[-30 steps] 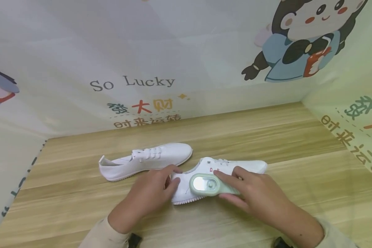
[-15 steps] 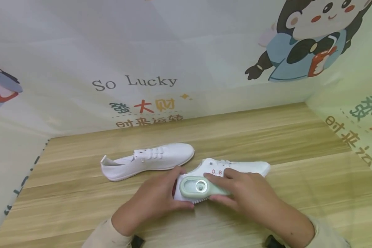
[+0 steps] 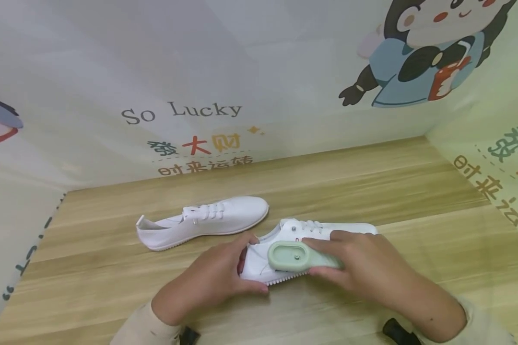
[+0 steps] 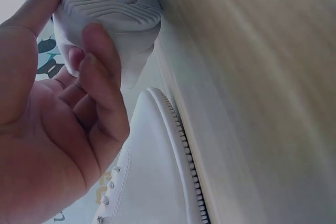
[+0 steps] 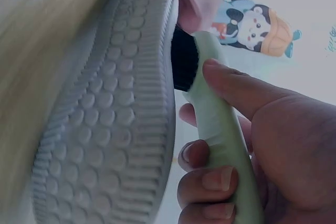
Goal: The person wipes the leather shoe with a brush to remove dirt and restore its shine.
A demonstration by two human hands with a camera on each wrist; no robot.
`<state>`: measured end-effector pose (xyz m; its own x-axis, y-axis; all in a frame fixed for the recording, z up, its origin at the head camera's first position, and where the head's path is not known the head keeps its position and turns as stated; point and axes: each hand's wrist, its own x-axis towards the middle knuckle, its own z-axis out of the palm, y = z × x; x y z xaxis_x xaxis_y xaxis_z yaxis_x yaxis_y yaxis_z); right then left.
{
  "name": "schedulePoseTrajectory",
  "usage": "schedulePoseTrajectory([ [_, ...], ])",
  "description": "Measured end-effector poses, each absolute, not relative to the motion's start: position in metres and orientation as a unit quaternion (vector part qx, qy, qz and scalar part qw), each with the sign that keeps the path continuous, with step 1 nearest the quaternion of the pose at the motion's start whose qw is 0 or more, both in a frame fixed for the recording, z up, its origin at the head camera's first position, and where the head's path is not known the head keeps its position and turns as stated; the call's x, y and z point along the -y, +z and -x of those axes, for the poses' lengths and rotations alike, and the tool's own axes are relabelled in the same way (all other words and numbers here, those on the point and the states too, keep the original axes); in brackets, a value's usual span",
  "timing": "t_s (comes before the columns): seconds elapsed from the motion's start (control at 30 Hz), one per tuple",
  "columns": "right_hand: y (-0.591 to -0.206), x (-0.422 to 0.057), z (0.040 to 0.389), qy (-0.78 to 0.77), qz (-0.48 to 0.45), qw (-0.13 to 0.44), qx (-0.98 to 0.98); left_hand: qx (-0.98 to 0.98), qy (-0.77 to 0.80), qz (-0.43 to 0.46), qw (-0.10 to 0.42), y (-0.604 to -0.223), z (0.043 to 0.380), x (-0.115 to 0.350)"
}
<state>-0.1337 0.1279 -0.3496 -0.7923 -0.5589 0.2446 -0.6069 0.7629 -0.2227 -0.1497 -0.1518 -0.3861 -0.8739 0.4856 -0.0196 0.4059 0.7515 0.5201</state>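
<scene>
A white lace-up shoe point(image 3: 256, 261) lies tipped, its toe to the right and its studded sole point(image 5: 105, 114) turned toward the person. My left hand point(image 3: 217, 268) grips it at the heel, thumb low by the sole edge and fingers up at the collar. In the right wrist view, my right hand point(image 5: 273, 140) wraps round the handle of a pale green brush point(image 5: 218, 114). The brush's black bristles point(image 5: 184, 61) are against the shoe's side; in the head view its oval head point(image 3: 289, 256) covers part of the red lettering. My right hand point(image 3: 362, 258) is beside the toe half.
A second white shoe point(image 3: 230, 215) stands upright behind the left hand, toe to the right. Both are on a wood-grain table point(image 3: 112, 273). Printed cloth walls point(image 3: 285, 96) rise along the back and both sides.
The brush slid left along the shoe's side toward the heel, then back right. My left hand shifted its grip at the heel, its thumb moving down to the sole edge. The second shoe stayed put.
</scene>
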Motion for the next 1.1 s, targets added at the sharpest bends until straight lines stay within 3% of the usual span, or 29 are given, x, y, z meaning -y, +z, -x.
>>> schedulePoseTrajectory([
  [0.37, -0.337, -0.146, 0.139, 0.132, -0.288, 0.047, 0.947, -0.939, 0.229, -0.241, 0.083, -0.386, 0.148, 0.152],
  [0.83, -0.362, -0.124, 0.135, 0.083, -0.351, 0.144, 0.921, -0.920, 0.269, -0.259, 0.119, -0.389, 0.150, 0.153],
  [1.1, -0.353, -0.131, 0.135, 0.112, -0.329, 0.087, 0.933, -0.916, 0.280, -0.256, 0.129, -0.388, 0.151, 0.156],
])
